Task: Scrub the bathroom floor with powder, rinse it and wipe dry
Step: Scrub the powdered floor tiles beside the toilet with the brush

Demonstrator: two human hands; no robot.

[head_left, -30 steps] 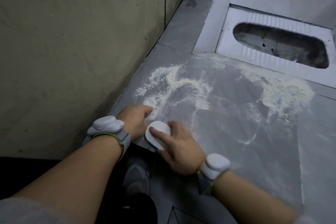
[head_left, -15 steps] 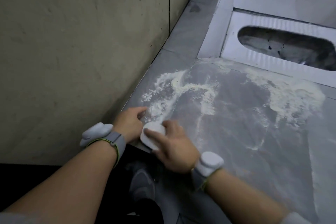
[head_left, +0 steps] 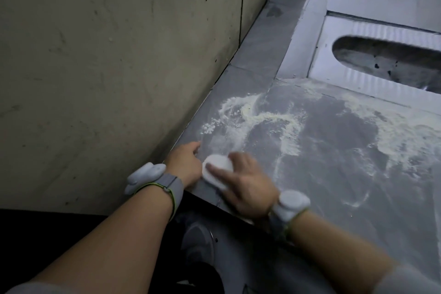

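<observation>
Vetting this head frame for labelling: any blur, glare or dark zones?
Head view: dim overall; the right hand on the white scrubber is motion-blurred, the left hand sharper. Soft glare on the squat pan rim. Bottom left is near black. Powder reads clearly on the grey floor. Wide-angle bending shows in the wall joints.

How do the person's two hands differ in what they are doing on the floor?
The right hand grips a white scrubber, its fingers over the top; the left hand holds nothing. The left hand rests on the grey floor close beside the wall, while the right hand lies farther from the wall, near the powder. The right hand looks blurred; the left hand looks sharper. Both wear a white wrist device.
</observation>
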